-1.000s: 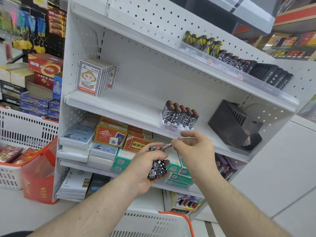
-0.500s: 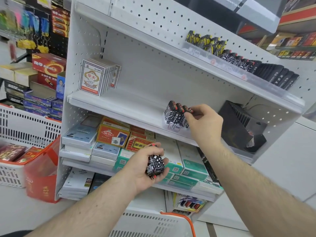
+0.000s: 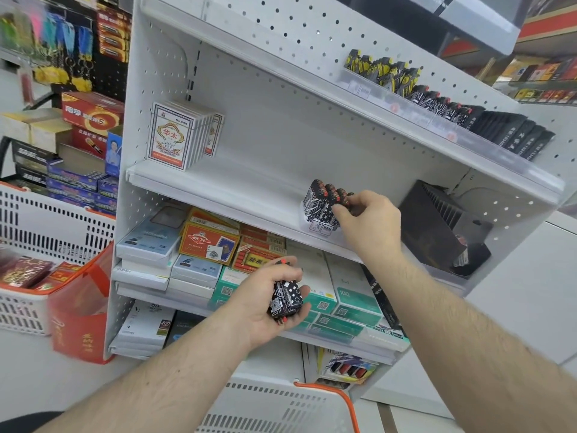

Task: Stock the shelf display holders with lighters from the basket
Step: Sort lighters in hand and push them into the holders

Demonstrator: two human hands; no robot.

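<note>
Right hand (image 3: 368, 220) is pinching a lighter (image 3: 338, 203) at the shelf holder (image 3: 318, 226); left hand (image 3: 265, 304) is gripping a bundle of lighters (image 3: 285, 300).

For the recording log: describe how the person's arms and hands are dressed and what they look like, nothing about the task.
Both forearms are bare up to the picture's lower edge; no sleeves show. The left hand and right hand wear no gloves. No watch, bracelet or ring is visible on either wrist or on the fingers that show. The forearms carry dark hair. No markings can be seen.
</note>
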